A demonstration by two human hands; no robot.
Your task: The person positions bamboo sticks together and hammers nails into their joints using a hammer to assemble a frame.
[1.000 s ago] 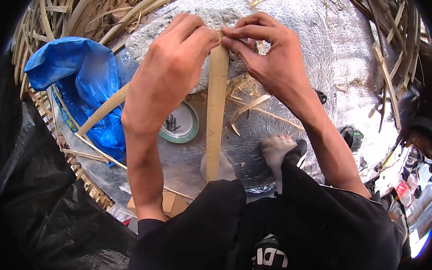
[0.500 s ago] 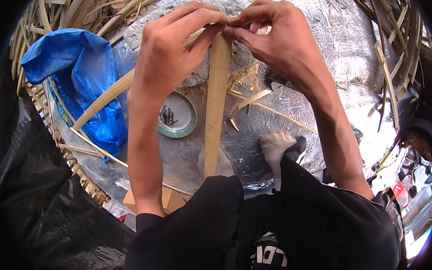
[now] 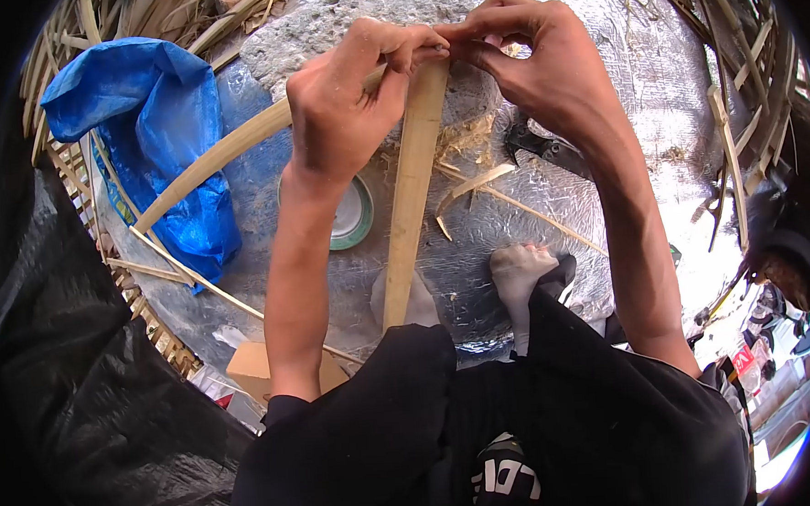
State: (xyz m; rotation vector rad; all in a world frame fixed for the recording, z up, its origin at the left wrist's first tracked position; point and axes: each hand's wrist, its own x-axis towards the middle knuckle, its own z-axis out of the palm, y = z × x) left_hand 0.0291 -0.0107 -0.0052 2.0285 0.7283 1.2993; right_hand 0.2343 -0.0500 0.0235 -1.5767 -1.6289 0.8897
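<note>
Close together, the person's left hand (image 3: 351, 100) and right hand (image 3: 551, 71) both pinched the upper end of a wooden strip (image 3: 412, 179), which slanted down from the grey stone (image 3: 289, 53) toward the dark clothing (image 3: 369, 438).

Your left hand (image 3: 347, 105) and right hand (image 3: 551, 62) hide the upper tip of the flat bamboo strip (image 3: 413, 188). Your left forearm (image 3: 301, 286) covers part of the green-rimmed plate (image 3: 352, 215); your right forearm (image 3: 637, 232) covers one end of a black tool (image 3: 551, 150), its kind unclear. The curved strip (image 3: 206, 166) disappears behind your left hand.
</note>
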